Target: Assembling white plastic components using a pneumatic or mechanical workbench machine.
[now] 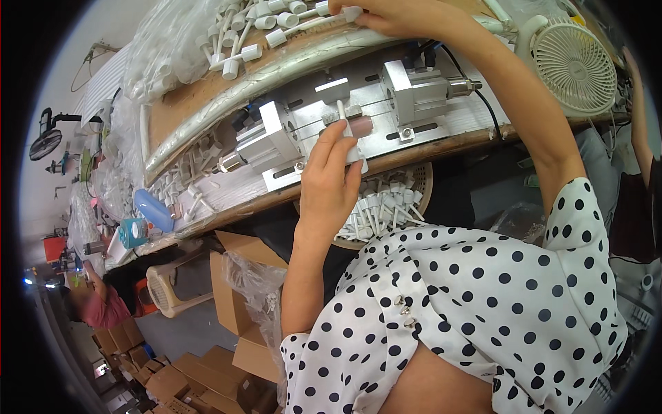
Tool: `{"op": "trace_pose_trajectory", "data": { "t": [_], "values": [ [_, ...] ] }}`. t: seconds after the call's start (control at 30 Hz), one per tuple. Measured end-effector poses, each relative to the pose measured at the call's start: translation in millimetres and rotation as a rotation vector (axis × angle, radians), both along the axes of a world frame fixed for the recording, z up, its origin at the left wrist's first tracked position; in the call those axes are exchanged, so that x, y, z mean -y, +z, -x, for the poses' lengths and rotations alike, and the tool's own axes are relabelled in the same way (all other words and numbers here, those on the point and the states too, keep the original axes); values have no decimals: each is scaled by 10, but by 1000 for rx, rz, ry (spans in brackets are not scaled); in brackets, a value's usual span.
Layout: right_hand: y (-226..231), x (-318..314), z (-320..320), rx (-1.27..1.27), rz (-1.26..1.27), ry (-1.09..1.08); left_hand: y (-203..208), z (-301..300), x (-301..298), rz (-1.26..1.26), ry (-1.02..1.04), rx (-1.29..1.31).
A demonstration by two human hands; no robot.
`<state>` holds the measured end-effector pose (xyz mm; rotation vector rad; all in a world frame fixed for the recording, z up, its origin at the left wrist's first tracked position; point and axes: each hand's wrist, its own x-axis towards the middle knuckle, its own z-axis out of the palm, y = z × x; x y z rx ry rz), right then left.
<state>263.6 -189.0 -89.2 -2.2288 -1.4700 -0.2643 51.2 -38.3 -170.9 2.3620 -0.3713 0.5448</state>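
Note:
My left hand [327,185] reaches up to the middle of a metal fixture [407,96], its fingers closed around a white plastic part whose thin stem [340,109] sticks up past my fingertips. Part of that piece is hidden by my fingers. A pinkish block [361,126] sits just right of it. Across the bench, my right hand [386,15] pinches the end of a white stemmed plastic part [350,14] at the edge of a pile. That pile holds many white plastic parts [265,22] with short round heads and thin stems.
Below the bench edge, a round basket [429,181] holds more white parts. A beige fan [574,65] stands at the right. Clear plastic bags [162,52], a blue object [154,210] and a turquoise container [133,232] lie leftward. An open carton [231,293] stands beside my left arm.

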Motion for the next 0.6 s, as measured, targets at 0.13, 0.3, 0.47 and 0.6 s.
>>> {"op": "trace_pose_trajectory", "data": {
  "t": [0.13, 0.3, 0.47, 0.6],
  "values": [
    [-42, 113, 286, -3, -263, 92, 99, -25, 54, 8, 41, -57],
    [30, 421, 689, -347, -407, -41, 47, -7, 72, -19, 49, 65],
    [-231, 389, 654, -138, -538, 20, 11, -118, 91, -76, 60, 28],
    [-240, 400, 731, -5, -566, 60, 69, -102, 126, -136, 77, 7]
  ]
}}
